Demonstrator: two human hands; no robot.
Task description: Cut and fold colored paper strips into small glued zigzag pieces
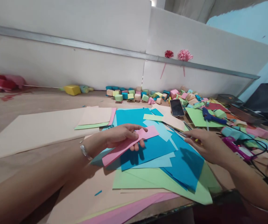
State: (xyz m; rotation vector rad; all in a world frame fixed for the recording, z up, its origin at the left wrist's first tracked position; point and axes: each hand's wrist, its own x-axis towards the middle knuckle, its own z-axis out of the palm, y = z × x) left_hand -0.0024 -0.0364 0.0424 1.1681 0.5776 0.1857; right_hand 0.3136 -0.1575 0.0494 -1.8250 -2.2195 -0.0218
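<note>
My left hand (124, 137) pinches a folded pink paper strip (122, 150) between thumb and fingers. The strip slants across the palm above blue paper sheets (138, 157). On the right, my right hand (205, 144) is closed round a pair of scissors (174, 129), whose dark blades point left toward the strip. The fingers mostly hide the scissor handles. A pale green paper strip (153, 117) lies just beyond the blade tips. Light blue pieces (160, 129) and light green sheets (141, 179) overlap the blue ones beneath both hands.
Small coloured paper boxes (130, 97) line the wall. A phone (177, 108), a blue glue gun (212, 117) and a purple device (238, 148) with black cables lie at right. Large cream sheets (40, 132) spread leftward. Two paper flowers (184, 55) hang on the wall rail.
</note>
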